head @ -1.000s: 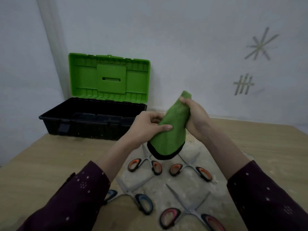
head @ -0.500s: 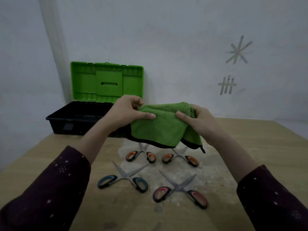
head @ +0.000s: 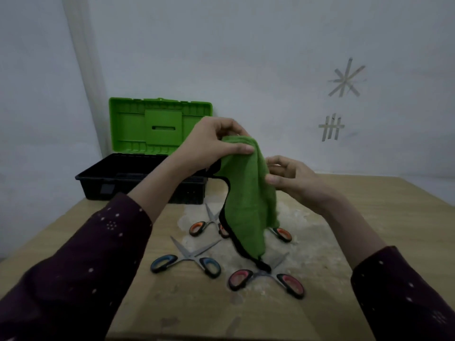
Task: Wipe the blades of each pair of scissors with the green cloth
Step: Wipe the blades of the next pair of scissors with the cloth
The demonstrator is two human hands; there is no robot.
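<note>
Wiping seems not yet begun: the left hand (head: 216, 146) grips the green cloth (head: 248, 193) hanging above the bench (head: 369, 217), the right hand (head: 293, 178) touches it with loose fingers (head: 272, 179), and four scissors (head: 184, 262) lie below.

Greens, black, bright handles
Green cloth (head: 248, 193) black-edged; blue-handled scissors (head: 190, 257); pink-handled scissors (head: 240, 279); maroon dotted sleeve (head: 86, 267).
</note>
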